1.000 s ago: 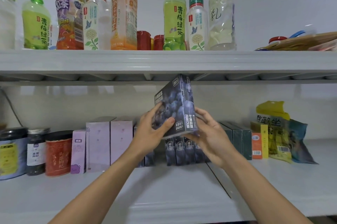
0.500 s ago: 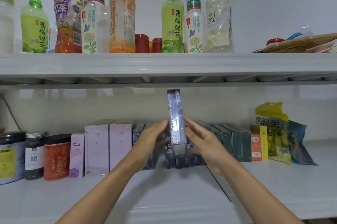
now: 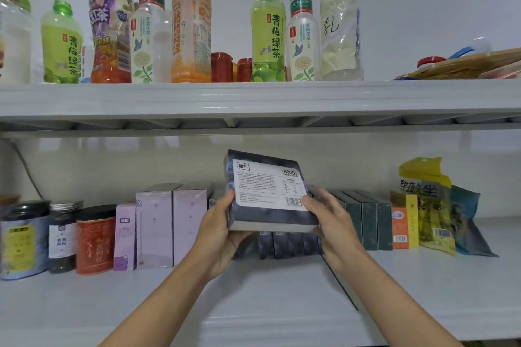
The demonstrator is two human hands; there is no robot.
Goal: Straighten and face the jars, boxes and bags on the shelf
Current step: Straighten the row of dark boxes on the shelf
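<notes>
lower shelf: white board across the bottom of the view, carrying every item listed below except the bottles; the landmark here is the dark box held above its middle
upper shelf: white board above the dark box
bottles: upright row on the upper shelf, up and left of the dark box and on past it to the right, with green, orange, purple and clear ones among them
dark box: held clear of the lower shelf between both hands, its white printed panel with a barcode turned to the camera, the box slightly tilted
left hand: grips the dark box at its left edge, thumb on the printed face, fingers curled behind and under it
right hand: grips the dark box at its lower right corner, thumb beside the barcode, the other fingers behind the box and blurred
bags: yellow and blue pouches, leaning, well to the right of the dark box
lilac boxes: two tall ones upright, just left of the dark box, with a shorter purple one on their far side
dark green boxes: upright row just right of the dark box, spines forward
navy boxes: row standing on the lower shelf right below and behind the dark box, partly hidden by it
jars: three, far left of the dark box: a yellow-labelled one, a dark glass one, a red one
orange box: small, between the dark green boxes and the bags, to the right of the dark box
</notes>
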